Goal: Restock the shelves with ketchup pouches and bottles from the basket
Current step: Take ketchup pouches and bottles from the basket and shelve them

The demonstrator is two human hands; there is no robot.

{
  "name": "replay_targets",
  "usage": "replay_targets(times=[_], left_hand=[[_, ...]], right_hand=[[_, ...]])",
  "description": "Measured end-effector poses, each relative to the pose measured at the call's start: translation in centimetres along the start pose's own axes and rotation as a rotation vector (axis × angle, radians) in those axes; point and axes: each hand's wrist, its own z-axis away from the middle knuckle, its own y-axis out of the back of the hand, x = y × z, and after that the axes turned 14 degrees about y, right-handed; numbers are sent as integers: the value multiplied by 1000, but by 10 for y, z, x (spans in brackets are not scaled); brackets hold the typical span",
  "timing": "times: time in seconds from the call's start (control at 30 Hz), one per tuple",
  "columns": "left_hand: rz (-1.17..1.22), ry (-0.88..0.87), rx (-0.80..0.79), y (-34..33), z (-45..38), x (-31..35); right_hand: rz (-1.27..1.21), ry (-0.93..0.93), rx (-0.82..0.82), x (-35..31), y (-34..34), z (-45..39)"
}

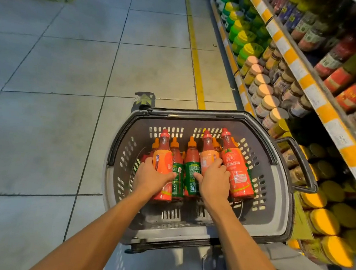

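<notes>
A red-capped ketchup bottle [163,163] is gripped by the left hand [152,178], fingers curled round its orange label. Its long axis is raised out of the grey basket [276,215], with the cap pointing up and away from the person. A second red-capped bottle [208,156] is held the same way by the right hand [214,179], whose fingers wrap its pale orange label, cap likewise pointed away. Between the two grips, two green-labelled bottles [191,169] with orange nozzles are seen upright, nozzles up. Just right of the right hand's grip, a larger red-labelled bottle [237,168] is leaned with its cap tilted up and slightly left. Beyond the right-hand grip, shelves [303,74] of jars are lined along the tiled floor [72,64].
</notes>
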Motion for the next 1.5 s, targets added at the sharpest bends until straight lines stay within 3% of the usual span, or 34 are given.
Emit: replay_targets(times=[0.13, 0.5, 0.67, 0.87, 1.03, 1.5], left_hand=[[149, 12, -46, 0, 2, -3], [375, 16, -180, 18, 30, 1], [456, -92, -242, 24, 61, 26], [502, -251, -400, 17, 130, 65], [439, -416, -649, 0, 210, 94], [-49, -814, -1151, -97, 463, 103]], right_hand=[[0, 22, 34, 4, 2, 2], [-607, -59, 75, 11, 43, 24], [-745, -62, 170, 21, 82, 58], [-936, -179, 403, 51, 137, 130], [-940, -227, 654, 89, 188, 210], [-980, -524, 1328, 177, 253, 488]])
